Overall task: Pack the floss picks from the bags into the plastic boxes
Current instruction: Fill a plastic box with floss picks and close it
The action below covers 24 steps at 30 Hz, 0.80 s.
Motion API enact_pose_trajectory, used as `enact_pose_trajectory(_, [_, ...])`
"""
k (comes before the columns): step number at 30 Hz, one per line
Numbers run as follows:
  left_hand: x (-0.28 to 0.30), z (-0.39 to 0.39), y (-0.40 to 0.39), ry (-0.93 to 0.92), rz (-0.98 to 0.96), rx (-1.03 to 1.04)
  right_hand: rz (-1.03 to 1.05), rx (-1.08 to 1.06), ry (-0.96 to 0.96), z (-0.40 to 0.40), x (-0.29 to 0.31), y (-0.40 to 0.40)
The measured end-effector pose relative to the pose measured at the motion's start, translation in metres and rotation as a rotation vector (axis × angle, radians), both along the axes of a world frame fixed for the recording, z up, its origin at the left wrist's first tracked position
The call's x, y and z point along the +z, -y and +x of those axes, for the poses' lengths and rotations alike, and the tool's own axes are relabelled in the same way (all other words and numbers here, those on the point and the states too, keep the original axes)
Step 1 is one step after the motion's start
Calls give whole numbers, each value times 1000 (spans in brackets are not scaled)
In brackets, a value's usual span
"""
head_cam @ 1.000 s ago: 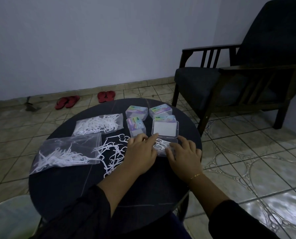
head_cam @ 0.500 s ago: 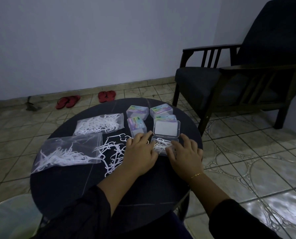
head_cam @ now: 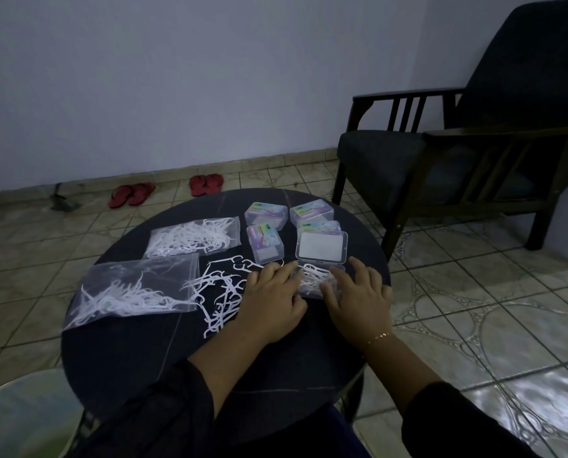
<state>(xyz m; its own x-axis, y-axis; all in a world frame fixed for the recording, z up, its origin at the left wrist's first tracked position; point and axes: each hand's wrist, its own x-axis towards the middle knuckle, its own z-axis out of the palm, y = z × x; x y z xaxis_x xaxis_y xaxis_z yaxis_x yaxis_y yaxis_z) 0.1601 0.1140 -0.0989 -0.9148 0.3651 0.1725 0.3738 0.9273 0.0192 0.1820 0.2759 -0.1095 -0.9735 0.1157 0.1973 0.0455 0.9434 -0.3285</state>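
Centre frame, on the dark table point(head_cam: 137, 358): your left hand point(head_cam: 271, 300) and right hand point(head_cam: 358, 299) lie flat, fingers straight, pressing floss picks point(head_cam: 312, 276) into the open box point(head_cam: 320, 259). Picks look light, springy, tangle-prone; pinch the handles. More lie loose point(head_cam: 220, 292), left of centre.

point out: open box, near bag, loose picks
open box point(head_cam: 321, 245), head view: middle of raised lid.
near bag point(head_cam: 137, 289), head view: middle of clear plastic.
loose picks point(head_cam: 221, 285), head view: middle of pile.
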Motion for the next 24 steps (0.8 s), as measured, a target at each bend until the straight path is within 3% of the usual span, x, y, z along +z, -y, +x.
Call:
enact_pose_trajectory(12, [5, 0, -4, -20, 76, -106, 15, 72, -61, 0, -3, -1])
enact_pose_trajectory(24, [6, -8, -11, -1, -14, -118, 84, 150, -1, -1, 0, -3])
